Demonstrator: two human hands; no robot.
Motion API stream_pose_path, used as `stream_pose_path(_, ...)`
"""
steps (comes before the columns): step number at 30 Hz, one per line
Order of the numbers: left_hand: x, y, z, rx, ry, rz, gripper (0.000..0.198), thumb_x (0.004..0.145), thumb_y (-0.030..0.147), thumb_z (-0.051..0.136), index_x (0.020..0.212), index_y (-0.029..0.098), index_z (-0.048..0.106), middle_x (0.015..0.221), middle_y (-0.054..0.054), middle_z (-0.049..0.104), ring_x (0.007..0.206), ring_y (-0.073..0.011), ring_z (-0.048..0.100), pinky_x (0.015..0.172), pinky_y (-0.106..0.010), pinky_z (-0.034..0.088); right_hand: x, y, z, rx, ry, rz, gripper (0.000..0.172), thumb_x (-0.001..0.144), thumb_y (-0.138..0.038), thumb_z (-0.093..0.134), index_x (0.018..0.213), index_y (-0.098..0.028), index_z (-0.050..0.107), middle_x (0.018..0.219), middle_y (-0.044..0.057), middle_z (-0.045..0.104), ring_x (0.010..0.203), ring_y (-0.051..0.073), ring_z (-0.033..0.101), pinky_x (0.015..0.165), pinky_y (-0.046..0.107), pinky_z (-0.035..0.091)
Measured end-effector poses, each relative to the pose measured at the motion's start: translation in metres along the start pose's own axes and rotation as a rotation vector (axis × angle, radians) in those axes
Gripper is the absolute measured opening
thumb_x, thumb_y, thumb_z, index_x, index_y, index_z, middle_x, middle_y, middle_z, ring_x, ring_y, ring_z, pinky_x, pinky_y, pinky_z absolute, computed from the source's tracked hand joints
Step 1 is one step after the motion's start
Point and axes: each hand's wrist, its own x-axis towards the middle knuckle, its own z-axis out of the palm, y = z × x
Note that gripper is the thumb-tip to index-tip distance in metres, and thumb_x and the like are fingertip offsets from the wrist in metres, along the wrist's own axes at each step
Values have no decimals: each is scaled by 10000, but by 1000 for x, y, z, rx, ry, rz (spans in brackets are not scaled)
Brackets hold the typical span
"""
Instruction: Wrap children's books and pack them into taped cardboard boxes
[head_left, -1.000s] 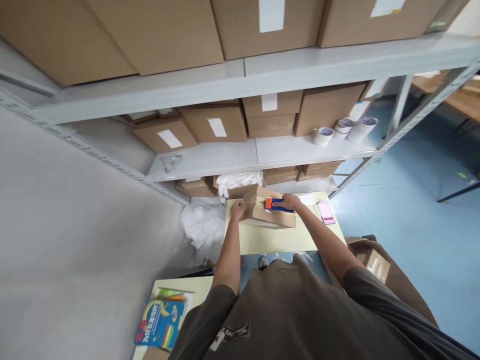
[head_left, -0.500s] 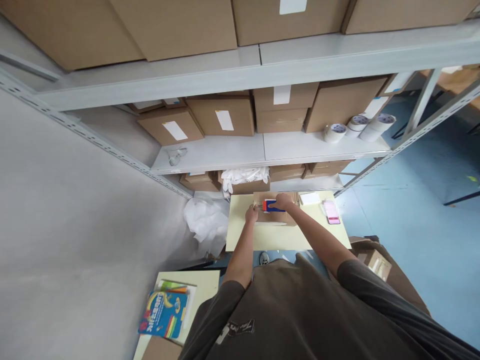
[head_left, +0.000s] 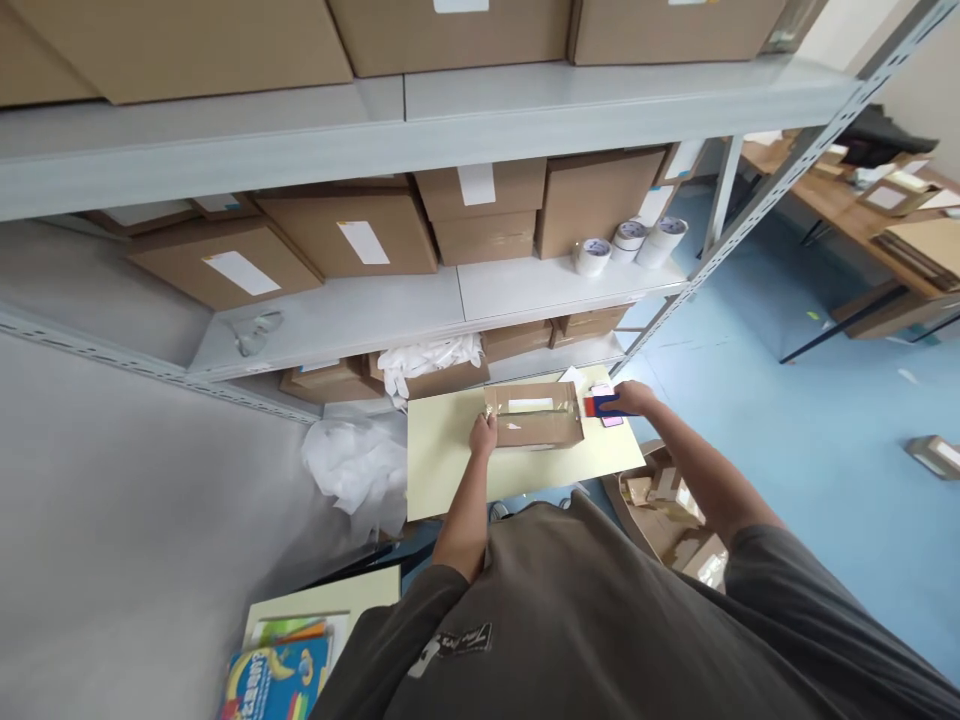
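Observation:
A brown cardboard box (head_left: 540,428) lies on the pale yellow table (head_left: 442,450), with a white label (head_left: 529,405) on its top and a shiny strip of clear tape along it. At the box's left end, my left hand (head_left: 484,434) grips the near corner with closed fingers. My right hand (head_left: 636,398) is wrapped round a blue and red tape dispenser (head_left: 604,405), just off the box's right end. Partly under the dispenser, a pink-screened phone (head_left: 613,421) rests on the table. Whether tape still links dispenser and box is too small to tell.
Metal shelving (head_left: 420,135) with cardboard boxes rises beyond the table; tape rolls (head_left: 593,257) stand on its middle level. White plastic bags (head_left: 356,465) lie left of the table. A large open carton (head_left: 637,525) holding small boxes sits at the right. Books (head_left: 277,672) lie at lower left.
My right hand has moved the tape dispenser rightward, from over the box top to beyond its right end. My left hand stays at the box's left end. The view has swung right.

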Motion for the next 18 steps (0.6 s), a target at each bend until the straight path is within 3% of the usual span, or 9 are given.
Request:
stream_pose_path(3,4,-1,-4,24,-11,17,441,1107,487,389,1312,199,652,1381,-204,710,1291,-328,673,1030,-377,490,-3,42,-2,46,17,101,462,858,-660,776,866,-197,785,923,127,786,838,260,723,710,298,458)
stream_pose_path(6,9,-9,-13,14,-25,14,440,1106,496,390,1283,203,666,1311,-187,748,1255,-325,692,1002,-370,504,1,39,-1,69,0,73,464,841,-666,778,866,-203,782,930,127,786,837,260,712,673,297,428)
stream_pose_path(9,18,-24,-29,-79,-37,34,447,1103,517,410,1221,200,702,1234,-159,783,1231,-307,706,999,-348,518,8,13,0,114,-26,5,498,837,-695,755,895,-202,788,939,112,791,847,247,710,654,283,410)
stream_pose_path(14,30,-54,-64,-205,-39,-31,439,1087,497,476,1247,170,721,1315,-159,771,1286,-291,692,1041,-342,522,8,-53,-6,195,1,-144,644,800,-828,704,878,-195,797,891,77,787,854,233,709,663,265,417)
stream_pose_path(18,29,-68,-98,-182,96,-160,471,1020,486,605,1363,171,681,1452,-189,697,1365,-345,649,1108,-417,498,-3,-126,-19,220,60,-207,638,816,-824,707,861,-195,800,927,108,794,888,254,726,674,278,439)
